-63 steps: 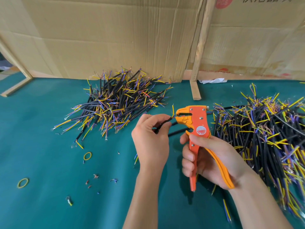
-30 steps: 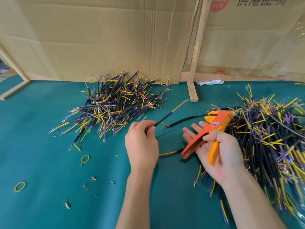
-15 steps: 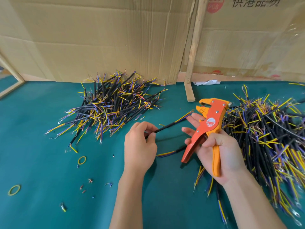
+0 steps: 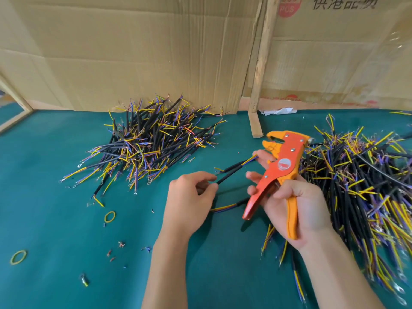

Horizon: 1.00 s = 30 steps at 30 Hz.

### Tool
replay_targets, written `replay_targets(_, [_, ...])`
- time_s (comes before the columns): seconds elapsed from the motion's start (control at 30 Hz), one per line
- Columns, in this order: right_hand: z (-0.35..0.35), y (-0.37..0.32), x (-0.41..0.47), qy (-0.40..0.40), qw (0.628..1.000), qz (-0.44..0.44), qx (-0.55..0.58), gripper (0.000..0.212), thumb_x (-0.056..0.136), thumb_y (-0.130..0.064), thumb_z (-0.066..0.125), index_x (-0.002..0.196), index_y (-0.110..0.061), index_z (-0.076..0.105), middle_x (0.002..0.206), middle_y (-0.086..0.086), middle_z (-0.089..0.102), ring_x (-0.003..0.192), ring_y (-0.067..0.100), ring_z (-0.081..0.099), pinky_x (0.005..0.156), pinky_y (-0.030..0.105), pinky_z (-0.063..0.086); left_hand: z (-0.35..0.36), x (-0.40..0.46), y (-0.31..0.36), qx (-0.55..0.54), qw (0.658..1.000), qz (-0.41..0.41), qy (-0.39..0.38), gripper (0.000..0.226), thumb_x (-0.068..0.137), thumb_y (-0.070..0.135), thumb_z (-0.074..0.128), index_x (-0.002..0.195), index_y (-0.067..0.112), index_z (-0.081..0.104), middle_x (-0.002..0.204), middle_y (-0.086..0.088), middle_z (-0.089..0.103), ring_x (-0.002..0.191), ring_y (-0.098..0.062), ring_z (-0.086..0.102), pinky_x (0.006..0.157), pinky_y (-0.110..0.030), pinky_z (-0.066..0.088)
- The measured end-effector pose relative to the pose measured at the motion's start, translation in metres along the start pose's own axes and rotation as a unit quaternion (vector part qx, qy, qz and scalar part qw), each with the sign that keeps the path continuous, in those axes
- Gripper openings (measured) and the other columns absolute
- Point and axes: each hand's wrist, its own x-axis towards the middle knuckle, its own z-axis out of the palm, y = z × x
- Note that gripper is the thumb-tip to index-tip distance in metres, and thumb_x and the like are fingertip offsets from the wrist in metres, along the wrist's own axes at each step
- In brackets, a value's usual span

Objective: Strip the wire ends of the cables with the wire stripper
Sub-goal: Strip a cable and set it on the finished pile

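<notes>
**Cable in one hand, stripper in the other**

No bins that I can see, just two cable piles loose on the table (image 4: 55,219). My left hand (image 4: 187,204) pinches a black cable (image 4: 231,172) between thumb and fingertips. My right hand (image 4: 296,206) grips the orange wire stripper (image 4: 278,170), its handles spread, while its fingertips touch the cable's colored wire ends.

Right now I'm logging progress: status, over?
Left hand pinches cable. Right hand grips stripper, not yet on the wire ends. Nothing in the way.
</notes>
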Motion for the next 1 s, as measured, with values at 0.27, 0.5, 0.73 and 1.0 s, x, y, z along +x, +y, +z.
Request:
replay_targets(0.27, [0.002, -0.001, -0.002, -0.018, 0.999, 0.046, 0.000, 0.080, 0.053, 0.007, 0.036, 0.129, 0.007, 0.061, 0.121, 0.025, 0.066, 0.083, 0.032, 0.068, 0.070, 0.039, 0.054, -0.012, 0.006, 0.014, -0.454, 0.872, -0.060, 0.171, 0.009, 0.086, 0.005, 0.073, 0.083, 0.014, 0.073, 0.072, 0.002, 0.067, 0.062, -0.011, 0.058, 0.055, -0.018, 0.043])
replay_targets(0.5, [0.020, 0.019, -0.012, -0.174, 0.953, 0.242, -0.054, 0.073, 0.050, 0.010, 0.041, 0.118, 0.010, 0.067, 0.125, 0.038, 0.060, 0.075, 0.035, 0.066, 0.066, 0.043, 0.054, -0.030, 0.007, 0.012, -0.599, 0.767, -0.097, 0.206, 0.014, 0.101, 0.021, 0.055, 0.102, 0.020, 0.069, 0.085, 0.001, 0.069, 0.078, -0.012, 0.067, 0.072, -0.021, 0.054])
replay_targets(0.73, [0.021, 0.020, -0.013, -0.223, 0.915, 0.322, -0.101, 0.064, 0.061, 0.011, 0.048, 0.123, 0.011, 0.063, 0.125, 0.037, 0.061, 0.074, 0.036, 0.065, 0.065, 0.042, 0.053, -0.034, 0.006, 0.008, -0.519, 0.814, -0.094, 0.243, 0.009, 0.100, 0.013, 0.057, 0.102, 0.014, 0.065, 0.070, -0.004, 0.069, 0.050, -0.008, 0.052, 0.040, -0.015, 0.033])
replay_targets(1.0, [0.006, 0.003, -0.005, -0.103, 0.979, 0.172, -0.026, 0.067, 0.055, 0.007, 0.054, 0.119, 0.005, 0.070, 0.115, 0.030, 0.067, 0.075, 0.032, 0.065, 0.067, 0.042, 0.058, -0.014, 0.004, 0.013, -0.376, 0.910, -0.037, 0.171, 0.006, 0.098, 0.010, 0.061, 0.104, 0.012, 0.061, 0.076, -0.012, 0.075, 0.049, -0.017, 0.063, 0.035, -0.019, 0.034])
